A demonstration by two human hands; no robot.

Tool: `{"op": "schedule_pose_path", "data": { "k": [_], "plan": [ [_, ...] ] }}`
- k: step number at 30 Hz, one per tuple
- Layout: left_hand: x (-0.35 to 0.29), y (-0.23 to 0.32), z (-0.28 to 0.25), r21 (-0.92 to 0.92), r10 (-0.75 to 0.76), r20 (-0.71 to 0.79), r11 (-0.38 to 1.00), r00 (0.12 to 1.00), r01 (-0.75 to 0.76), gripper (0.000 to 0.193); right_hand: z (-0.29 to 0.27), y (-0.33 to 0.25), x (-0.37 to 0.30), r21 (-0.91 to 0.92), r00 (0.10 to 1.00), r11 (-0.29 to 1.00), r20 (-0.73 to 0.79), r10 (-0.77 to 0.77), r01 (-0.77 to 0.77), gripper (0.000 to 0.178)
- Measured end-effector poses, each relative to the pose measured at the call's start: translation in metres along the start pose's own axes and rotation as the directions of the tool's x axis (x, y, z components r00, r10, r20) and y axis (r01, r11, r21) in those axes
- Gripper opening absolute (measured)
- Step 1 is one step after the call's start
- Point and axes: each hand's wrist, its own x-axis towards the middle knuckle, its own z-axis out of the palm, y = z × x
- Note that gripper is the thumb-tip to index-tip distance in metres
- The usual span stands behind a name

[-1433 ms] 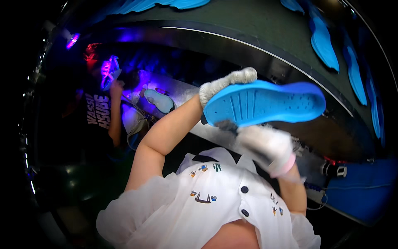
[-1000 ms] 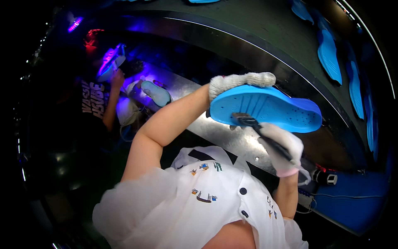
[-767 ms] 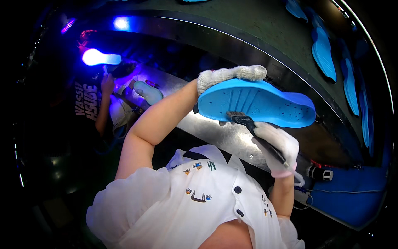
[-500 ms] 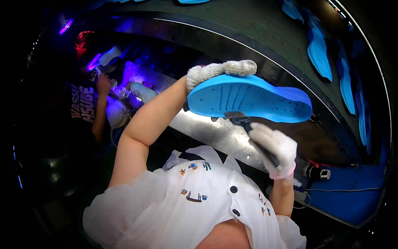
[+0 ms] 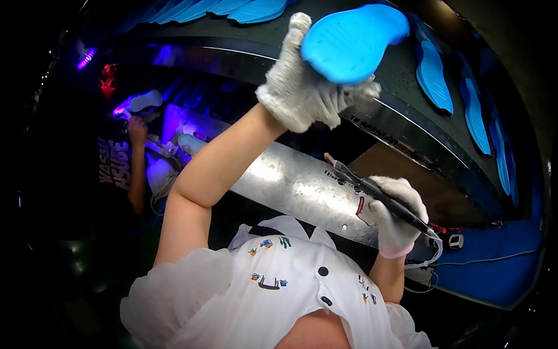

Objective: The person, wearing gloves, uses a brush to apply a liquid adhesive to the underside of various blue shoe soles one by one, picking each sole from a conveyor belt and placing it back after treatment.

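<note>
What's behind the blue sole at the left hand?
Behind the blue sole, a dark curved surface shows past its right edge, and the gloved left hand shows below it. The sole hides whatever lies directly behind, including any contact there.

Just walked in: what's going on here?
A person's gloved left hand is at a blue sole, its grip unclear, near a dark surface where more blue soles lie. The gloved right hand holds a black-handled brush, apart from the sole. Farther left, a co-worker's hand is in purple light.

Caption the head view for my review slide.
Gloved left hand at a blue sole; gloved right hand holding a black brush.
</note>
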Motion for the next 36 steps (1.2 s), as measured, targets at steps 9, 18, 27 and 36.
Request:
{"op": "schedule_pose_path", "data": {
  "k": [9,18,27,36],
  "plan": [
    [0.014,0.096,-0.019,0.506,0.319,0.22,-0.845,0.922,0.172,0.04,-0.015,0.014,-0.03,0.144,0.861,0.901,-0.265,0.434,-0.409,0.024],
    [0.004,0.168,-0.113,0.463,0.46,0.087,-0.804,0.884,0.373,0.027,-0.025,0.046,-0.02,0.248,0.727,0.838,-0.416,0.546,-0.487,0.019],
    [-0.094,0.037,0.002,0.662,0.718,-0.098,0.563,0.689,-0.494,0.022,-0.055,0.07,-0.017,0.661,0.597,0.691,-0.439,0.671,-0.291,0.023],
    [-0.085,0.006,-0.009,-0.057,0.076,-0.217,0.994,0.973,-0.091,0.105,-0.038,0.068,-0.014,0.777,0.633,0.532,-0.233,0.738,-0.335,0.022]
  ]
}}
